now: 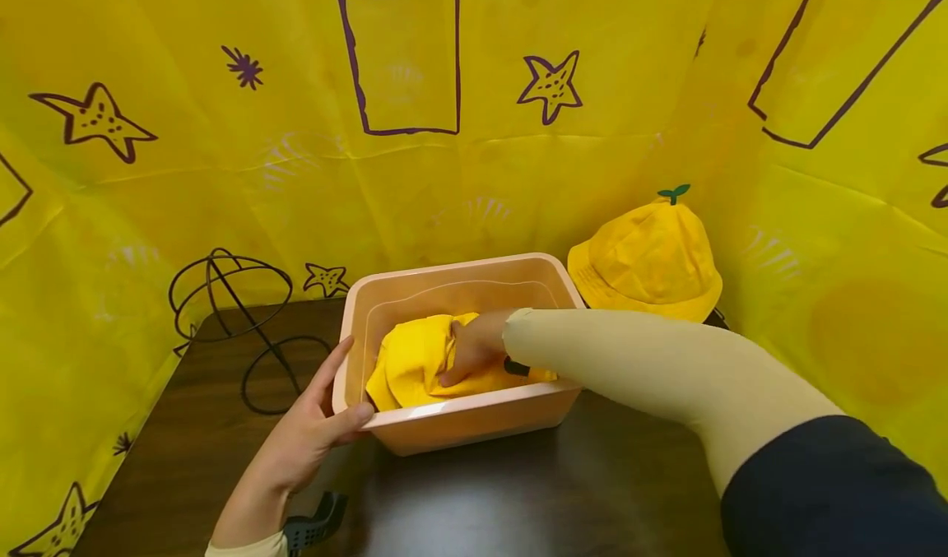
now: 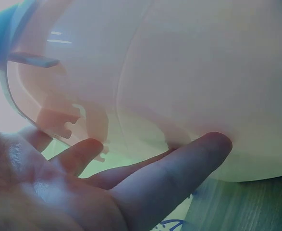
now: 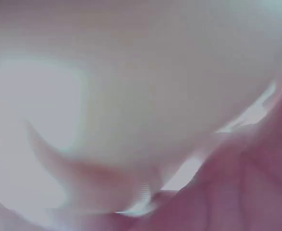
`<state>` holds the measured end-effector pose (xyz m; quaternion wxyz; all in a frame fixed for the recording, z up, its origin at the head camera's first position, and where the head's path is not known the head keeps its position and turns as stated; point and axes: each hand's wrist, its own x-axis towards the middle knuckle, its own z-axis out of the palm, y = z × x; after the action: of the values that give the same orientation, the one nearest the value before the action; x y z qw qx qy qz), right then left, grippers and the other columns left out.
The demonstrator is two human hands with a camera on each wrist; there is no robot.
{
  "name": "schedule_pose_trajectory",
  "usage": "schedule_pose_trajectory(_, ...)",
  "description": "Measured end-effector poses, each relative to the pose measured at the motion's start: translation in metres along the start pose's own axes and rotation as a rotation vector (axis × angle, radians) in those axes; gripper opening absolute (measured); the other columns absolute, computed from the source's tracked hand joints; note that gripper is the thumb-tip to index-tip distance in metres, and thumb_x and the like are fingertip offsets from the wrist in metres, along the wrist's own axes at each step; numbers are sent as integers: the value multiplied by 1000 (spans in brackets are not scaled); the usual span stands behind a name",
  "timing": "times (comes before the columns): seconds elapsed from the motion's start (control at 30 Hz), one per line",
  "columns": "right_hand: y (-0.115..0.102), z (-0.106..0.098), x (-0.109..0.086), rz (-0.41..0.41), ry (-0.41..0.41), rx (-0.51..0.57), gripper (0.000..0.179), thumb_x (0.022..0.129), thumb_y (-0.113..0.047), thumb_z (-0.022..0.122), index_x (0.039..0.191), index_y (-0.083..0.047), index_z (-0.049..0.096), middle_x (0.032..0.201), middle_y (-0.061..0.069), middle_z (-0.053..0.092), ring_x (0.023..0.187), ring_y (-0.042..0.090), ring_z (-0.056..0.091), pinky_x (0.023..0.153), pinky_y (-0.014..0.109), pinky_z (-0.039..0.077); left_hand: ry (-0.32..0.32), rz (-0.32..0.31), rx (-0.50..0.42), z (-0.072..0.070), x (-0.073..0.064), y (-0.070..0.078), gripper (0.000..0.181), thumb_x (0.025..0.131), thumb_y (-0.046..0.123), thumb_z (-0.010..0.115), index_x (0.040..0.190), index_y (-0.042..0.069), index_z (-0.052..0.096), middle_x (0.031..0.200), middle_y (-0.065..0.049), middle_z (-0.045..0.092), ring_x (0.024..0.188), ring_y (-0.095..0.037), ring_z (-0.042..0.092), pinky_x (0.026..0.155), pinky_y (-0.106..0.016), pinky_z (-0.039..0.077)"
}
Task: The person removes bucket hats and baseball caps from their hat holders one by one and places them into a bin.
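A peach plastic basin [image 1: 474, 425] stands on the dark table, its near left corner tilted slightly toward me. My left hand [image 1: 311, 421] grips it there, thumb over the rim; in the left wrist view its fingers [image 2: 174, 168] spread along the outer wall. Inside the basin lies a bunched yellow cloth [image 1: 415, 355]. My right hand [image 1: 477, 343] reaches in from the right and grasps this cloth between thumb and fingers, with some fingertips hidden in the folds. Blurred, pale material [image 3: 155, 96] fills most of the right wrist view, above the palm.
A yellow bucket hat [image 1: 648, 252] with a green sprout on top sits behind the basin's right end. At the left, a black wire stand [image 1: 237, 302] with loops is on the table [image 1: 518, 491]. Yellow printed sheeting [image 1: 504, 187] walls in the back and sides.
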<state>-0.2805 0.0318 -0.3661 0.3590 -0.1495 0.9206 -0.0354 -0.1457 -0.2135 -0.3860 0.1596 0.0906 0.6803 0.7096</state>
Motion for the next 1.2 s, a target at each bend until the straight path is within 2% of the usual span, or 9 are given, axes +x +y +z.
schedule_pose_trajectory(0.1, -5, -8, -21, -3, 88, -144, 118, 76, -74, 68, 162, -27, 2, 162, 21, 15, 129, 34, 46, 104, 48, 39, -2, 5, -1, 0, 0, 0, 92, 96, 3, 63, 161, 23, 2, 156, -33, 11, 116, -44, 55, 86, -47, 53)
schedule_pose_trajectory(0.2, -12, -11, -43, -88, 142, -227, 118, 76, -74, 68, 159, -37, -8, 162, 24, 8, 128, 36, 49, 98, 46, 46, 4, 11, 2, 0, 0, -1, 92, 95, 3, 64, 161, 23, 3, 155, -34, 14, 114, -41, 57, 86, -47, 53)
schedule_pose_trajectory(0.3, -14, -10, -52, -209, 118, -248, 109, 78, -71, 67, 156, -50, -7, 164, 19, 7, 139, 34, 37, 99, 41, 45, 6, 22, 6, 0, 1, 0, 92, 96, 4, 64, 161, 23, 3, 154, -34, 16, 113, -40, 58, 85, -46, 54)
schedule_pose_trajectory(0.43, -12, -1, -39, -290, 39, -255, 93, 87, -63, 64, 152, -58, -3, 165, 16, 0, 143, 33, 28, 102, 43, 41, -3, 33, 3, 1, 1, 1, 91, 96, 3, 63, 161, 23, 2, 155, -33, 14, 114, -41, 57, 85, -44, 54)
schedule_pose_trajectory(0.57, -12, 13, -18, -259, -7, -244, 96, 87, -56, 67, 148, -63, -6, 165, 12, -6, 145, 34, 22, 104, 47, 36, -12, 34, 0, 3, 0, 1, 92, 97, 3, 63, 161, 22, 1, 155, -34, 12, 115, -41, 56, 85, -43, 54)
schedule_pose_trajectory(0.8, -19, 25, 1, -138, -19, -211, 107, 83, -45, 76, 147, -64, -8, 166, 5, -10, 139, 33, 30, 72, 37, 48, 24, 6, 9, 4, 0, 2, 91, 96, 4, 64, 161, 24, 4, 156, -31, 10, 118, -48, 52, 85, -47, 53)
schedule_pose_trajectory(0.9, -19, 23, 0, -128, -32, -214, 106, 83, -48, 75, 148, -64, -7, 166, 2, -9, 145, 35, 19, 87, 44, 45, 26, 4, 19, 3, 1, 3, 91, 96, 5, 64, 161, 24, 3, 156, -32, 9, 119, -49, 51, 85, -49, 53)
schedule_pose_trajectory(1.03, -17, 15, -3, -181, -80, -214, 101, 85, -56, 70, 150, -61, -7, 166, 5, -7, 146, 35, 15, 108, 53, 29, 19, 9, 21, 3, 1, 3, 91, 97, 6, 63, 161, 23, 3, 156, -33, 9, 119, -49, 51, 85, -49, 53)
schedule_pose_trajectory(1.2, -5, -4, -5, -304, -152, -155, 88, 86, -67, 61, 154, -57, 7, 166, 3, 7, 148, 26, 12, 116, 48, 14, 5, 25, 3, 2, 0, 0, 91, 97, 5, 63, 161, 22, 1, 156, -33, 9, 119, -47, 52, 86, -46, 53)
